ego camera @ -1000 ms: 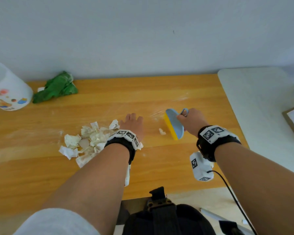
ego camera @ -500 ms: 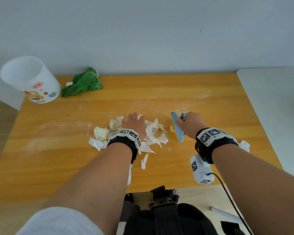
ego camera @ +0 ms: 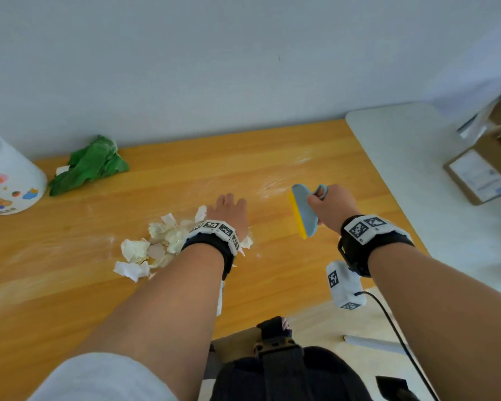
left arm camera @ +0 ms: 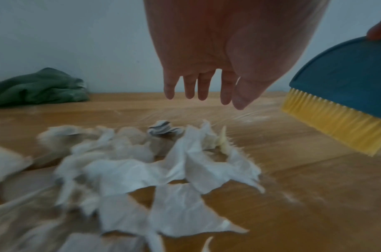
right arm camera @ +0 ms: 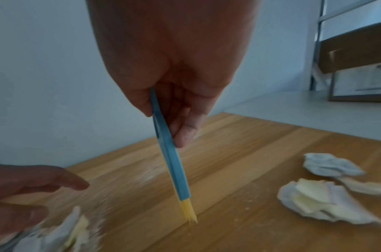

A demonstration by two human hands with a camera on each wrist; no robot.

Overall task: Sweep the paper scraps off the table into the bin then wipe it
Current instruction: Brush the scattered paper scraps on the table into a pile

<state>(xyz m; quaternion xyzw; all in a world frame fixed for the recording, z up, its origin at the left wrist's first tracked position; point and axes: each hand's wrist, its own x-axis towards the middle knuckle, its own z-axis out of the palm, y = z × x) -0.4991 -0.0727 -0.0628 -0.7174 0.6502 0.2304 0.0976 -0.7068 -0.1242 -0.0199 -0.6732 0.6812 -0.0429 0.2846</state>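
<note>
Paper scraps (ego camera: 156, 247) mid-table, far from edges

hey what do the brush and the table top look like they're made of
Brush: smooth matte blue body, probably plastic, with fine yellow bristles that look synthetic. Table top: orange-toned wood or wood-look laminate, judging by its grain lines and plank seams, with a slight sheen.

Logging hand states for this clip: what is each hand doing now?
Left hand: open, fingers straight above the paper scraps.
Right hand: grips the brush.
</note>
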